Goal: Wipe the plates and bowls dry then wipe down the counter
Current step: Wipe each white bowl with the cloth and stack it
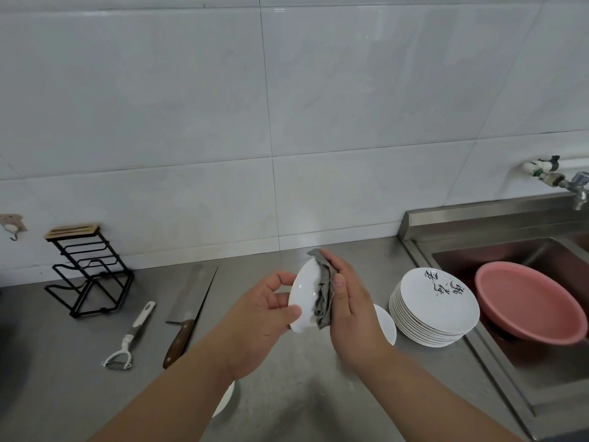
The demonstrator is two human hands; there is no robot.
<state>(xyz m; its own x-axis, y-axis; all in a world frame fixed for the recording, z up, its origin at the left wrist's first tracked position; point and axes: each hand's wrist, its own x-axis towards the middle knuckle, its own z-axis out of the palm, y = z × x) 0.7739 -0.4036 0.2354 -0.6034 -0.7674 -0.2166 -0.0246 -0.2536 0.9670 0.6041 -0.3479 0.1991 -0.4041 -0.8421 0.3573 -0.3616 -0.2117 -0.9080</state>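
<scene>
My left hand [258,317] grips a small white dish [304,298] by its rim, tilted on edge above the steel counter [287,406]. My right hand [349,309] presses a crumpled grey cloth [323,298] against the dish's inner face, thumb curled over the cloth. A stack of several white plates [435,311] with black markings on the top one stands to the right. Another white dish [387,323] lies partly hidden behind my right hand. A further white dish [224,401] peeks out under my left forearm.
A cleaver [188,311] and a white peeler [130,338] lie on the counter at left, in front of a black wire rack [89,272]. The sink [541,346] at right holds a pink basin [526,303] under a wall tap [573,186].
</scene>
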